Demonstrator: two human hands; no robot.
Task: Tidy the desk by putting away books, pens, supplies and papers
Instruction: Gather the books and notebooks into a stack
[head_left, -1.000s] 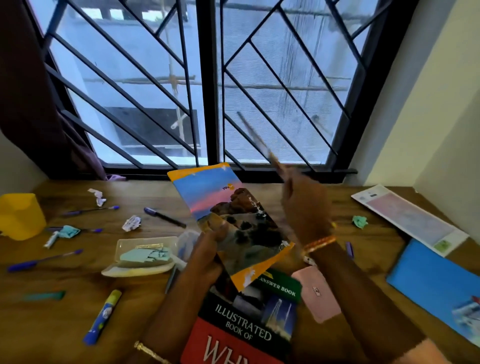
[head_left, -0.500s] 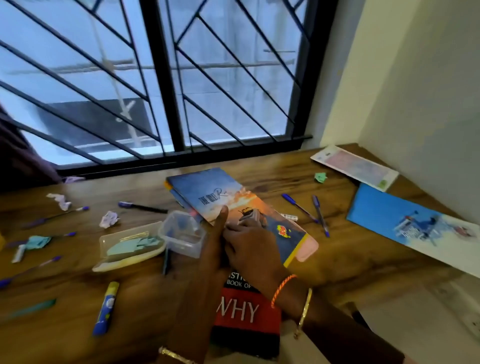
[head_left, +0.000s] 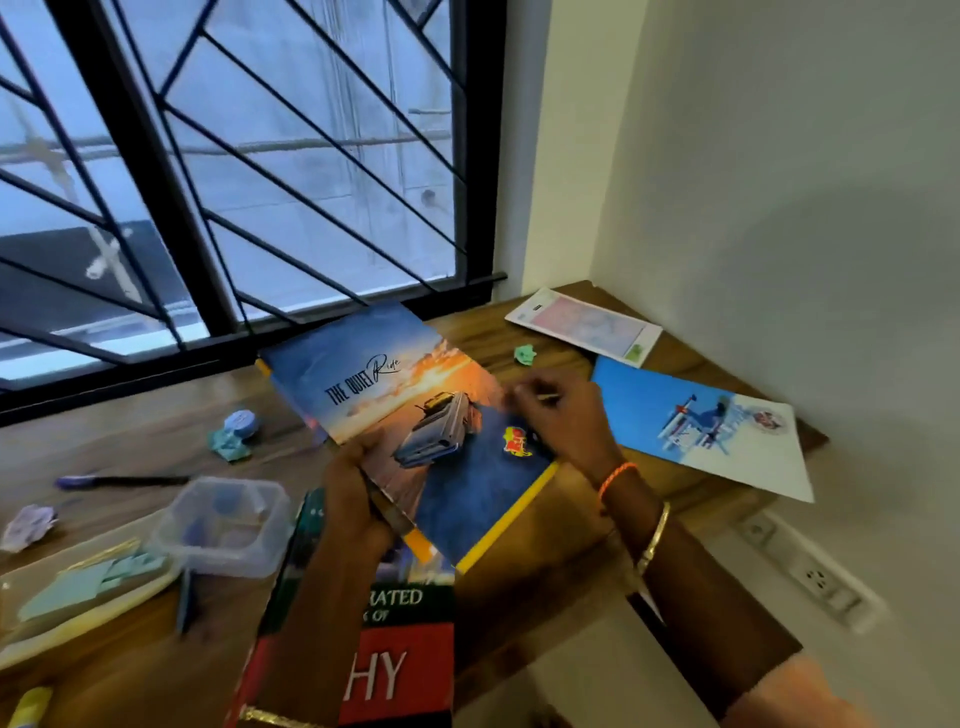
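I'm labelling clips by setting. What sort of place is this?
Likely a home study corner: a wooden desk under a barred window, strewn with books like the Quiet Ride notebook and a pen.

On the bench (head_left: 545, 613), the notebook (head_left: 405, 415) lies atop the big book (head_left: 395, 670); the box (head_left: 223, 519) sits left, the sheet (head_left: 706, 426) right.

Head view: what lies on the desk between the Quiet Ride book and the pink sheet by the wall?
Head view: a crumpled green paper scrap lies between book and pink sheet.
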